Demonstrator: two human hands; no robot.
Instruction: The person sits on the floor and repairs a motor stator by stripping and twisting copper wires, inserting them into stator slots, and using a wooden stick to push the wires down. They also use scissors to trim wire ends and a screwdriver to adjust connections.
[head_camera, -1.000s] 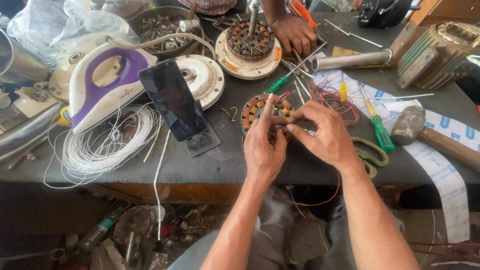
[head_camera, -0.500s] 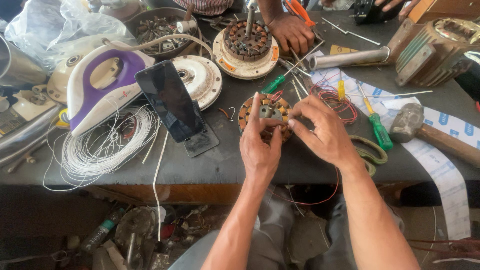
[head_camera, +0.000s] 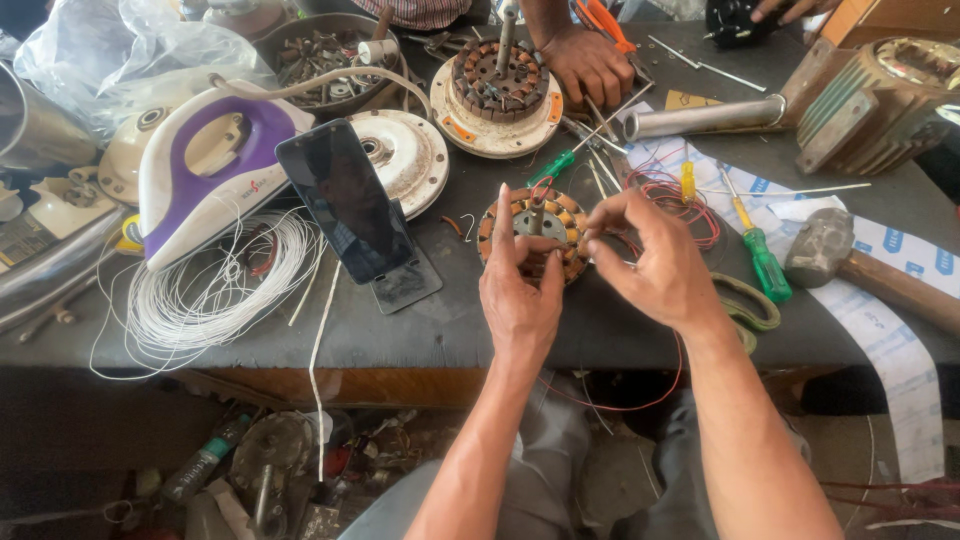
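A round motor stator (head_camera: 535, 222) with copper windings lies on the dark workbench (head_camera: 450, 320) in front of me. My left hand (head_camera: 520, 290) grips its near edge, one finger pointing up. My right hand (head_camera: 650, 260) is at its right side, fingertips pinched together over thin red wire (head_camera: 690, 200) that coils to the right of the stator. A metal shaft stands up from the stator's middle.
A phone (head_camera: 345, 205) leans on a stand to the left, beside a purple and white iron (head_camera: 205, 170) and a coil of white wire (head_camera: 215, 290). Another person's hand (head_camera: 585, 62) rests by a second stator (head_camera: 497, 88). Green screwdrivers (head_camera: 762, 255), a hammer (head_camera: 850, 262) and a metal housing (head_camera: 880, 100) lie right.
My hands have shifted on the stator: the left hand's finger now points up, and the right hand has drawn slightly to the right with its fingertips pinched.
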